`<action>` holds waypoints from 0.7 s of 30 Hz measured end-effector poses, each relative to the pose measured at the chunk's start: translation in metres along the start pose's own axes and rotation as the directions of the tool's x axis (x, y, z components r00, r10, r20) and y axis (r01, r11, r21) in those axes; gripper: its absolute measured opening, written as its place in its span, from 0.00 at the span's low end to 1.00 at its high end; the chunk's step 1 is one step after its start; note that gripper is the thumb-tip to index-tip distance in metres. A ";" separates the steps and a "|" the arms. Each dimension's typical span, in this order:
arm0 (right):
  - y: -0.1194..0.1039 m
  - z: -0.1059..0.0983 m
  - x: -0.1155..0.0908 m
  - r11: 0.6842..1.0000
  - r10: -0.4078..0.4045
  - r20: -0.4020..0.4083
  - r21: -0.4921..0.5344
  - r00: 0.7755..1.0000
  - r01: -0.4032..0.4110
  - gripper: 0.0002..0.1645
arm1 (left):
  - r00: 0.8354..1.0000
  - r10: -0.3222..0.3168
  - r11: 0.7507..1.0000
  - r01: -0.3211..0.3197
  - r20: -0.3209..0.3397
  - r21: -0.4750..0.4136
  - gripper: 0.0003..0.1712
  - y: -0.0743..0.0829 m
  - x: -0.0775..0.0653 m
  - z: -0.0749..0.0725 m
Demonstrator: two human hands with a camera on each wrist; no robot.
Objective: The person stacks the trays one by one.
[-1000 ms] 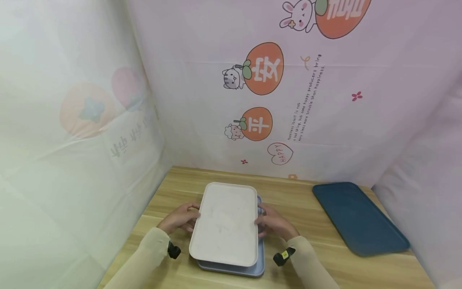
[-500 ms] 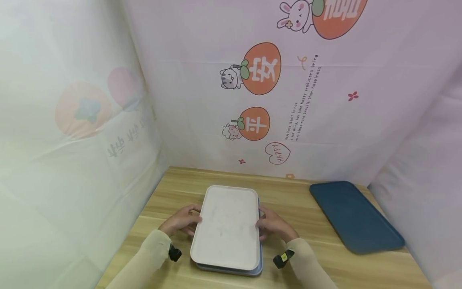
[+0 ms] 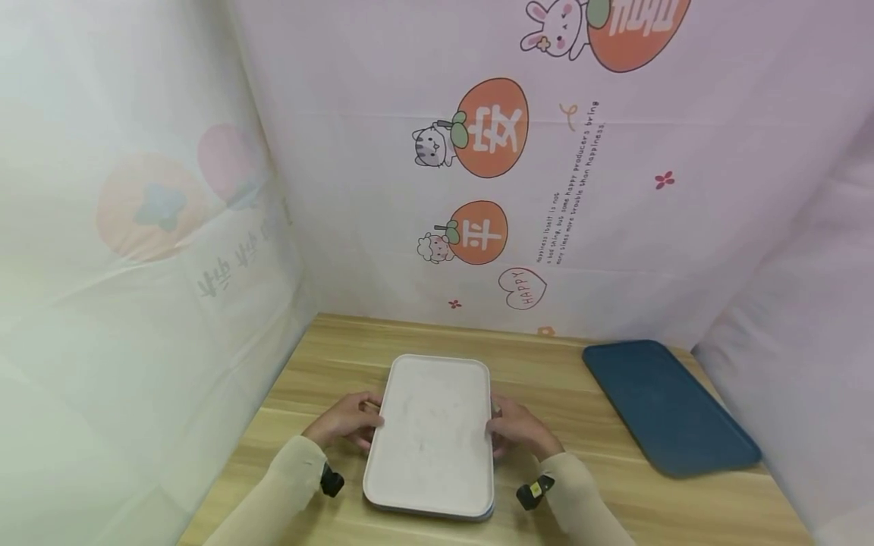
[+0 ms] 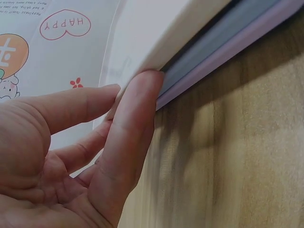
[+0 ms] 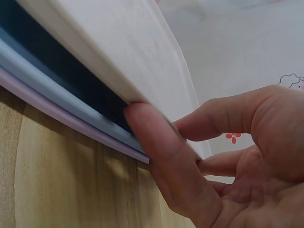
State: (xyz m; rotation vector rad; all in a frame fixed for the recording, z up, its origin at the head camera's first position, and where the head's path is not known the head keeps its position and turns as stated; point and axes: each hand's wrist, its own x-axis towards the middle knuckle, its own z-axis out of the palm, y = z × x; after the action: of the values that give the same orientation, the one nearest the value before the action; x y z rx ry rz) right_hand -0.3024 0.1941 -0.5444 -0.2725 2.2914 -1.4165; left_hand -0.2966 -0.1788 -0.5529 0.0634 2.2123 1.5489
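Beneath the white tray, a lilac rim, wrist views only.

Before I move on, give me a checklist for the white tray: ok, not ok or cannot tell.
1. Left grip: ok; the left hand grips one long edge of the white tray.
2. Right grip: ok; the right hand grips the opposite edge.
3. Alignment over the blue-gray tray and purple tray: ok, nearly; a bluish sliver shows at the near right corner.
4. Fully seated: not ok; both wrist views show a dark gap beneath.
5. Far end touching: cannot tell; hidden.
6. Dark blue tray clear of the stack: ok; it lies apart, to the right.
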 end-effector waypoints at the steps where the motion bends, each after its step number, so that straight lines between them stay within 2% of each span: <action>1: 0.001 0.000 0.000 1.000 -0.003 -0.001 -0.005 1.000 0.003 0.51 | 1.000 0.001 1.000 -0.001 -0.003 0.004 0.28 0.001 0.000 0.000; 4: 0.002 0.001 0.000 1.000 -0.010 -0.008 -0.010 1.000 0.009 0.50 | 1.000 0.010 1.000 -0.010 -0.016 0.022 0.28 0.001 0.000 0.002; 11: 0.006 0.002 0.001 1.000 -0.005 -0.013 -0.021 1.000 0.005 0.50 | 0.996 0.016 0.999 -0.013 -0.089 0.036 0.24 0.001 0.000 0.008; 16: 0.005 0.004 0.001 0.999 0.013 -0.034 -0.034 0.999 -0.014 0.50 | 0.991 0.024 0.997 -0.013 -0.134 0.080 0.23 0.003 -0.001 0.012; 18: 0.005 0.005 0.000 0.999 0.021 -0.044 -0.036 0.999 -0.023 0.51 | 0.988 0.033 0.995 -0.018 -0.148 0.101 0.23 0.003 -0.002 0.014; 21: 0.006 0.006 0.000 0.999 0.026 -0.061 -0.041 0.998 -0.029 0.52 | 0.983 0.080 0.986 -0.055 -0.165 0.155 0.23 0.003 -0.003 0.017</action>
State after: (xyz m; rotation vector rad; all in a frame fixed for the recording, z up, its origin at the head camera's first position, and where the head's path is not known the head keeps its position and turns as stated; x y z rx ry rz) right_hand -0.2995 0.1920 -0.5519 -0.2126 2.3662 -1.3823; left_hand -0.2883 -0.1636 -0.5538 0.0538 2.4828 1.4695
